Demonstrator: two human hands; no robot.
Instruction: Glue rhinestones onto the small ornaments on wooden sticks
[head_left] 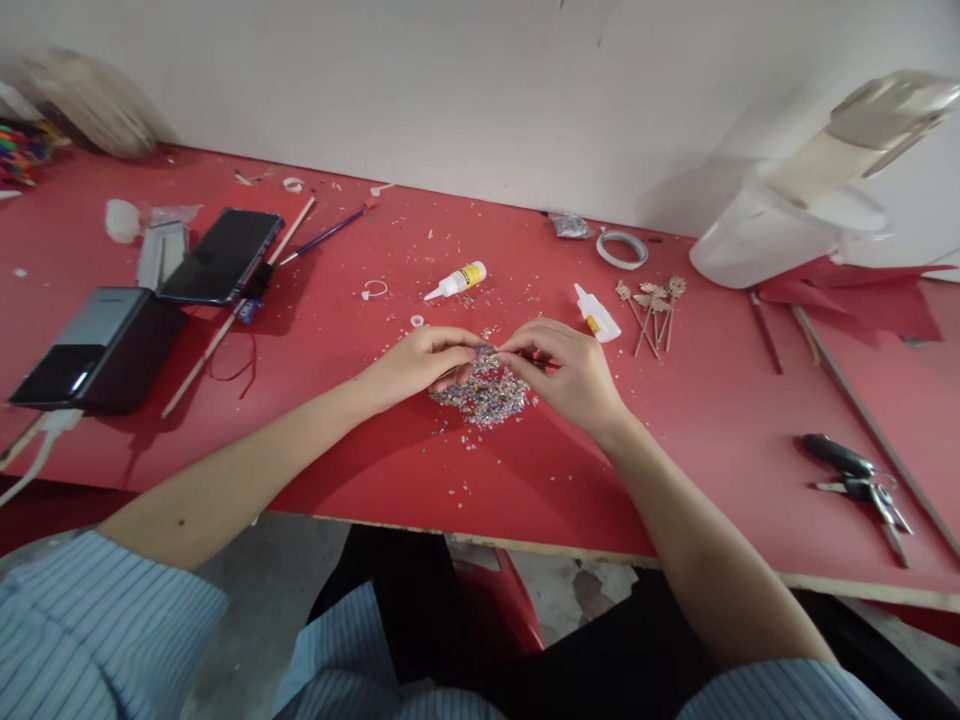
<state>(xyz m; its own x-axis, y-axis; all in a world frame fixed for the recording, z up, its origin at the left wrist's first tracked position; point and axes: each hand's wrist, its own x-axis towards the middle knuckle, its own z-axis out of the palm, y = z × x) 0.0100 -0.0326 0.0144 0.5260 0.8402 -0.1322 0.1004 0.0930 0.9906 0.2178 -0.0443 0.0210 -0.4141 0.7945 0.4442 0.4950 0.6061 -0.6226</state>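
Observation:
Both hands meet over a pile of glittery chips [487, 398] on the red table. My left hand [435, 360] is closed, pinching a small speckled piece [486, 352] between thumb and fingers. From the other side, my right hand [559, 368] is closed too, its thumb and fingertips at the edge of that piece; a thin dark stick shows between its fingers. Behind the hands lies a glue bottle with a yellow label [457, 281]. A second small bottle [598, 314] rests just beyond my right hand.
Flower-topped sticks [655, 308] and a tape roll [622, 250] lie back right, near a white bucket [780, 230]. Keys [870, 490] are at right. A phone [223, 256], a power bank [97, 350] and a paintbrush [326, 236] are at left.

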